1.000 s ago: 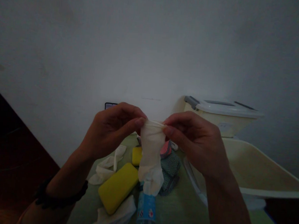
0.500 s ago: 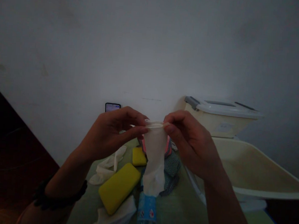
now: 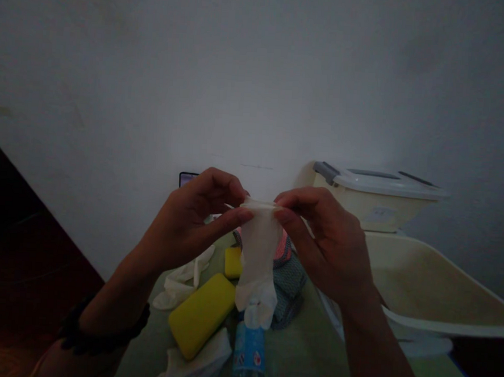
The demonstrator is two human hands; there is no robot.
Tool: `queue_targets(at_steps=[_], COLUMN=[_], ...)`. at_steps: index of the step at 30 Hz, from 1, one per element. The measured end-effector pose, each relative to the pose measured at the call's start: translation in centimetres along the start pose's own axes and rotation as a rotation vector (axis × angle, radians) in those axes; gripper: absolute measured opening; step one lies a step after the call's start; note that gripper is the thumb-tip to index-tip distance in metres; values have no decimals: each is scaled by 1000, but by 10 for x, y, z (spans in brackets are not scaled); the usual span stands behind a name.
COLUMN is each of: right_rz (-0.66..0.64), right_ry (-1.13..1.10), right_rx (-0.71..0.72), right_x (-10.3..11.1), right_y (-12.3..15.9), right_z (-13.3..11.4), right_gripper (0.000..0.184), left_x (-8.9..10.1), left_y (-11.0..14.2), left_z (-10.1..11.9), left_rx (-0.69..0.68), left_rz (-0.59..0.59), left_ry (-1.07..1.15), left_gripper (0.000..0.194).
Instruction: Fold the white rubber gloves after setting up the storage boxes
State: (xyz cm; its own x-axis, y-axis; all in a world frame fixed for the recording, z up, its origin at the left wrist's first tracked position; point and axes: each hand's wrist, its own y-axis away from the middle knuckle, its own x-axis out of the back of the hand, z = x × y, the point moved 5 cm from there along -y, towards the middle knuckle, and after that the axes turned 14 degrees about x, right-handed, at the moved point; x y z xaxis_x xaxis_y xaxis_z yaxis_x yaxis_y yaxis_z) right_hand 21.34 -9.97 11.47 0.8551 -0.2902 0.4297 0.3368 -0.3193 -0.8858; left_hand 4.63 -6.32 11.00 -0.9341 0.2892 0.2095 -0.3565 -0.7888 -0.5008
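A thin white disposable glove (image 3: 259,251) hangs cuff up from both hands, its fingers drooping toward the table. My left hand (image 3: 203,214) pinches the left side of the cuff between thumb and fingers. The right side of the cuff is pinched the same way by my right hand (image 3: 317,232). Directly below the glove stands a bottle with a blue label (image 3: 249,350), its top covered by the glove. To the left lie a yellow sponge (image 3: 201,316) and a smaller yellow piece (image 3: 232,262), partly hidden behind the glove.
Crumpled white gloves (image 3: 181,286) and another white piece (image 3: 201,362) lie at left. Behind the glove are grey-green cloths (image 3: 288,287) with a pink one (image 3: 283,247). A phone (image 3: 187,179) leans at the wall. A cream basin (image 3: 443,280) and lidded bin (image 3: 381,202) stand right.
The cuff has gone from slightly parted to pressed flatter, and the fingers of my left hand have risen a little. The glove's lower end has swung and spread slightly.
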Motion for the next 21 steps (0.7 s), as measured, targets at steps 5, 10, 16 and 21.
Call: queue_targets(at_steps=[5,10,16,21], right_rz=[88,48,-403,-640], right_ry=[-229,-596,-440,-508], right_rx=[-119,-389,-465,-428], right_x=[-9,-27,-35,-38], right_y=[3,7,13,20], right_z=[0,5,10,10], right_gripper=[15,41,22,14], left_x=[-2,1,10,24], left_y=[-1,0,1,-6], left_z=[2,9,10,-4], left_rx=[-24,-85,-159,-99], left_rz=[22,148,309,414], left_ry=[3,43,215,288], left_gripper=[18,14,16,25])
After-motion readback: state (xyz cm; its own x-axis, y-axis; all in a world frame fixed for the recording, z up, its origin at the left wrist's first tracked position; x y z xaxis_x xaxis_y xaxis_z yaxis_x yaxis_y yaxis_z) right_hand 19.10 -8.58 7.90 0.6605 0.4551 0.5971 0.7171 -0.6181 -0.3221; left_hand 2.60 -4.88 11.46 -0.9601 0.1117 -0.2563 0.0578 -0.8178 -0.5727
